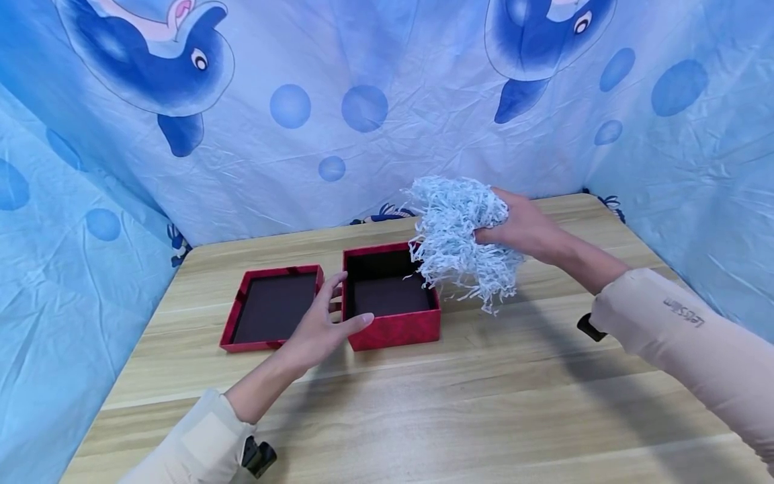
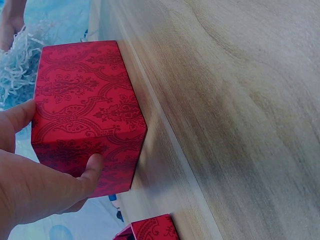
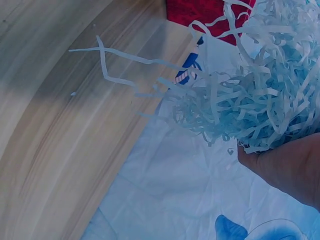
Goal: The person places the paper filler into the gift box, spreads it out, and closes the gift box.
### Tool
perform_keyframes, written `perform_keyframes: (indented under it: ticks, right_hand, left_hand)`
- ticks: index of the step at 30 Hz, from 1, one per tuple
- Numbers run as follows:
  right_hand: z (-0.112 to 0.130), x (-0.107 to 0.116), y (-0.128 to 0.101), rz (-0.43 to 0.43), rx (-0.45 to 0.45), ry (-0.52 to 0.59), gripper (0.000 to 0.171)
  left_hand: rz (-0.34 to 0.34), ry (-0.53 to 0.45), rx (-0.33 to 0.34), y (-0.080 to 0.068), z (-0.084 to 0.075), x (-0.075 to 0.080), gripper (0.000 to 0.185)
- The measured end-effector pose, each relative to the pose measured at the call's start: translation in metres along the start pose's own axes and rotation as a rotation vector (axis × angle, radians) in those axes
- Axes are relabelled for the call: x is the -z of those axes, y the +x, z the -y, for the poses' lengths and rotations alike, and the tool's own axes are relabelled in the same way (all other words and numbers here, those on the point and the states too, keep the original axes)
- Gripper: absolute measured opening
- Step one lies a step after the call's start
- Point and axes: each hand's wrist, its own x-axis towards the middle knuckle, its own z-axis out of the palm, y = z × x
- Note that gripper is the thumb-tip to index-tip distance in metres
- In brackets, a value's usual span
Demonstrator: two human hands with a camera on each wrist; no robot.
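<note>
Left hand (image 1: 314, 329) steadied the open red box (image 1: 393, 323) mid-tabletop, grip clasping its near-left corner, right hand (image 1: 523, 225) gripped shredded paper (image 1: 459, 242) above the box's right edge, lid (image 1: 272, 309) just left

A small grey word, reading roughly "LetsSlim", runs along the pale right sleeve (image 1: 683, 312) at the right edge of the head view; nothing else is legible.
</note>
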Motion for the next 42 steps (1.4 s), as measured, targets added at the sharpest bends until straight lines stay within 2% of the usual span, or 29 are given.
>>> perform_keyframes:
  ticks: [6,22,31,36,42]
  right_hand:
    - [0.007,-0.007,0.007,0.007,0.006,0.023,0.067]
    - [0.03,-0.024,0.018,0.033,0.102,0.145,0.065]
    - [0.031,-0.041,0.025,0.053,0.133,0.141,0.06]
    - [0.035,-0.053,0.028,0.062,0.124,0.099,0.067]
    - [0.04,-0.067,0.029,0.088,0.157,0.133,0.064]
  left_hand:
    - [-0.003,0.0,0.008,0.001,0.002,-0.001,0.083]
    - [-0.001,-0.014,-0.005,0.002,0.002,-0.001,0.085]
    - [0.004,-0.04,-0.001,0.002,0.002,-0.001,0.082]
    - [0.008,-0.048,-0.013,0.003,0.002,-0.001,0.081]
    - [0.01,-0.045,-0.006,0.004,0.002,-0.001,0.083]
